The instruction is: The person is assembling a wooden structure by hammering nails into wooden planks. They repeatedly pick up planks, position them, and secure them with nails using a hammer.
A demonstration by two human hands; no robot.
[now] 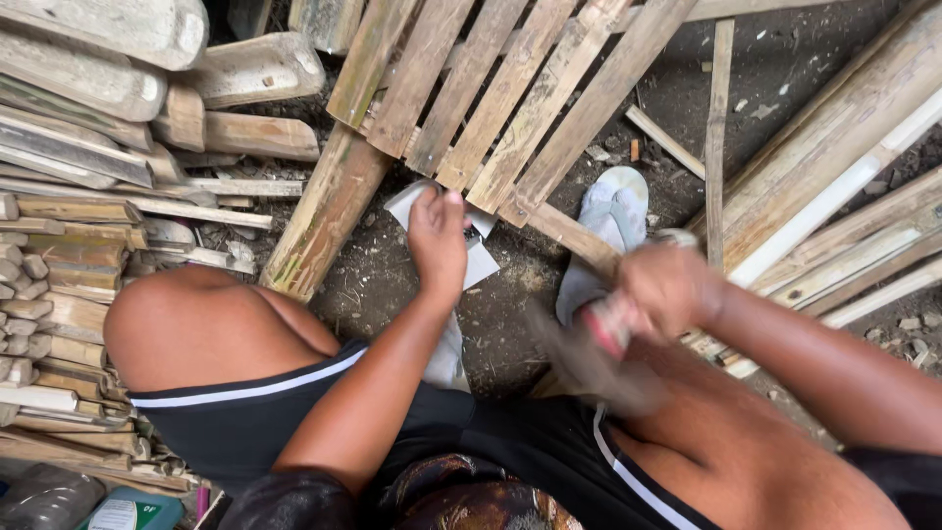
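- the person sits low over dark dirt ground [805, 69], bare knees spread, in black shorts with a white stripe.
- the left hand [438, 238] reaches forward to the near edge of a slatted bamboo panel [510, 88] that lies tilted across the ground.
- its fingers [432, 201] are curled together and pressed at the lower end of one slat; whether they pinch something small there cannot be told.
- just under that hand lies a white sheet of paper [481, 263], partly tucked beneath the panel's edge and partly covered by the hand.
- a thick bamboo pole [324, 211] runs under the panel's left side, slanting down toward the left knee.
- the right hand [667, 288] is raised above the right thigh, its fingers clamped around the reddish handle of a tool [601, 339].
- the tool is smeared by motion blur, so its head cannot be made out; it looks like a hammer or similar striking tool.
- a grey and white sandal [610, 221] rests on the ground between the two hands, just beyond the right hand.
- to the left stands a stack of cut bamboo pieces [69, 186], laid flat in layers.
- to the right, long split bamboo strips [844, 186] lie side by side, slanting up toward the corner.
- a green-lidded container [132, 510] shows at the bottom left edge.
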